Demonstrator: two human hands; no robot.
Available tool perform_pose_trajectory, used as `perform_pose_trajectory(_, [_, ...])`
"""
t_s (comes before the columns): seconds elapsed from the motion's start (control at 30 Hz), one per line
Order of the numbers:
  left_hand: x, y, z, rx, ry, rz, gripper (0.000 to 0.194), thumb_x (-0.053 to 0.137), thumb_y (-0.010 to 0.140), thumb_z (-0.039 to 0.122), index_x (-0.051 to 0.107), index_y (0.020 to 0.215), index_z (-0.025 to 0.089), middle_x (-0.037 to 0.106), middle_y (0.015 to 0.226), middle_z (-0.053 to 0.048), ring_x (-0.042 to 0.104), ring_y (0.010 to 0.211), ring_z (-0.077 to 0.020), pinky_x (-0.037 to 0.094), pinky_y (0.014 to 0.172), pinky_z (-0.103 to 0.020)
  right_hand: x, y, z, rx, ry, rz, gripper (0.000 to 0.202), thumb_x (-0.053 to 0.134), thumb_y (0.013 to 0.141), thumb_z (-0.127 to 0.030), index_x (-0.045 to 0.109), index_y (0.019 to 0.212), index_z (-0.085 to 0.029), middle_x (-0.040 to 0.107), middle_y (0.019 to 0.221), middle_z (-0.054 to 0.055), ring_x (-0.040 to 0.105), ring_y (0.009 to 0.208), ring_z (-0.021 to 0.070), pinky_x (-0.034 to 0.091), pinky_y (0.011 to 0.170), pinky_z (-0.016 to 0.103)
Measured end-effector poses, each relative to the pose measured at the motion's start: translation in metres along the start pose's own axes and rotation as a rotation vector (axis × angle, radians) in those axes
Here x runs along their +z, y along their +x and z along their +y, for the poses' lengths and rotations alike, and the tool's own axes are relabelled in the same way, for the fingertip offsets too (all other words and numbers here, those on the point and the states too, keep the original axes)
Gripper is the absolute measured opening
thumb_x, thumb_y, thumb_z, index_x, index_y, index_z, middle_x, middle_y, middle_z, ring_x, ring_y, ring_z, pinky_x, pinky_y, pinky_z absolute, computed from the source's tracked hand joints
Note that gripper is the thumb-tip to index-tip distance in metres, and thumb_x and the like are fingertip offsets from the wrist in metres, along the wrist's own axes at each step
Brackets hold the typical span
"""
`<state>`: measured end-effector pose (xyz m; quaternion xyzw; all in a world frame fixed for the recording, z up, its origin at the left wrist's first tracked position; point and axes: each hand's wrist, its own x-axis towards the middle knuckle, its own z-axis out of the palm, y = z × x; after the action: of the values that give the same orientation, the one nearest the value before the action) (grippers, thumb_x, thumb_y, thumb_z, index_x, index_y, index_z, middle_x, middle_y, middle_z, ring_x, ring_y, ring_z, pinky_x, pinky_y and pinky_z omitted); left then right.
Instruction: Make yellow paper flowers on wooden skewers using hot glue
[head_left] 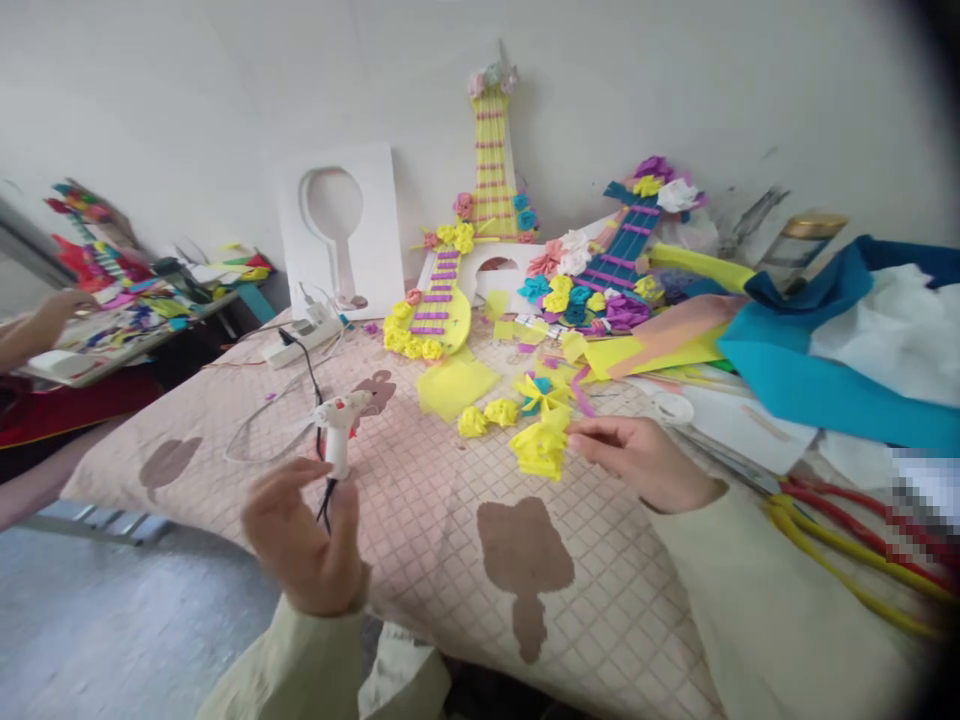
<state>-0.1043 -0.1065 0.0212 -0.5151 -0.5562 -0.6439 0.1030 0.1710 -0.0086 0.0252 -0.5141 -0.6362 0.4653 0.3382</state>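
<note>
My right hand [645, 462] pinches a yellow crepe-paper flower [538, 448] at its right edge, over the patterned tablecloth [427, 560]. Two small yellow paper rosettes [487, 415] lie just to the left of that flower. Behind it sits a yellow and teal paper piece [544, 393]. My left hand [304, 530] is raised at the left with thumb and fingers apart, nothing visible between them. Just beyond its fingertips stands a white glue gun [339, 430] with a black cord.
Decorated paper instruments [431, 315] and a white cut-out board [382, 230] lean by the wall. Scissors [825, 510], teal paper [780, 370] and a jar [806, 245] lie right. A power strip [304, 338] is back left. Another person's hand [49, 320] shows far left.
</note>
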Motion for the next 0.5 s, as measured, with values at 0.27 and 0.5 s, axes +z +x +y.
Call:
perform_pose_trajectory(0.27, [-0.012,0.032,-0.093,-0.488,0.305,-0.387,0.046,0.064,0.06,0.045,0.049,0.094,0.017,0.051,0.086,-0.004,0.052,0.075,-0.0173,0.043,0.064,-0.03,0.0,0.001,0.003,0.101,0.109,-0.055,0.029,0.065,0.063,-0.038,0.066,0.078,-0.014,0.052,0.053,-0.003,0.039,0.043,0.0062,0.03,0.04,0.022])
perform_pose_trajectory(0.5, [0.005,0.038,-0.102,-0.485,0.197,-0.53,0.017,0.061,0.065,0.034,0.055,0.061,0.019,0.043,0.048,0.004,0.04,0.046,-0.0124,0.028,0.045,-0.024,0.001,0.002,0.007,0.089,0.156,-0.117,0.03,0.061,0.065,-0.039,0.064,0.083,-0.014,0.047,0.053,-0.005,0.034,0.041,0.005,0.027,0.039,0.022])
